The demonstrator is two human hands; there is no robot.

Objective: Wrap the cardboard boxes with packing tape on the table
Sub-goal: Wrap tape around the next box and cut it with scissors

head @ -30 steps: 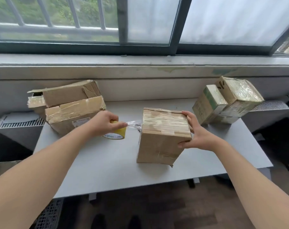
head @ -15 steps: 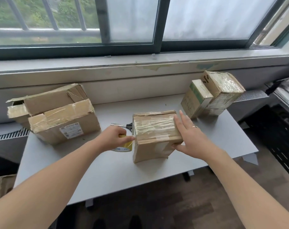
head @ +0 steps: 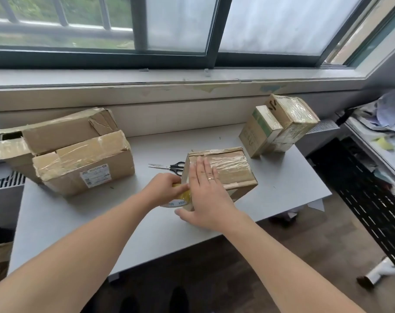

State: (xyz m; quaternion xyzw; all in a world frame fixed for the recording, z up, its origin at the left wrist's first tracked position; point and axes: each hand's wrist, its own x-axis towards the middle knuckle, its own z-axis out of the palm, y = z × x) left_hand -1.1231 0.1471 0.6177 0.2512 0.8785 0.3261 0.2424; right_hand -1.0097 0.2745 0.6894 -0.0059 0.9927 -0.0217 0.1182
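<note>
At the middle of the table, toward its near edge, stands the box, a brown cardboard carton whose top face carries layers of clear tape. The right hand lies flat on the top face at its left edge, with the fingers straight, close together and pointing away from the person. The thumb reaches down toward the near lower corner. A ring sits on one finger.

The left hand grips the tape roll with its fingers curled round it. It holds the roll against the left side of the box, low by the table. The roll has yellowish tape and a white core with printed letters. The two hands are close together; whether they touch cannot be told.

Scissors with black handles lie flat on the table just behind the left hand. The handles are next to the box and the blades point left.

At the left rear of the table, a labelled box with a white label on its front and tape across its top stands against a torn box. The torn box has its left flap hanging open.

At the right rear corner, a green-striped box stands touching a wrapped box covered in shiny tape.

Behind the table run a wall, a sill and a window with dark frames.
</note>
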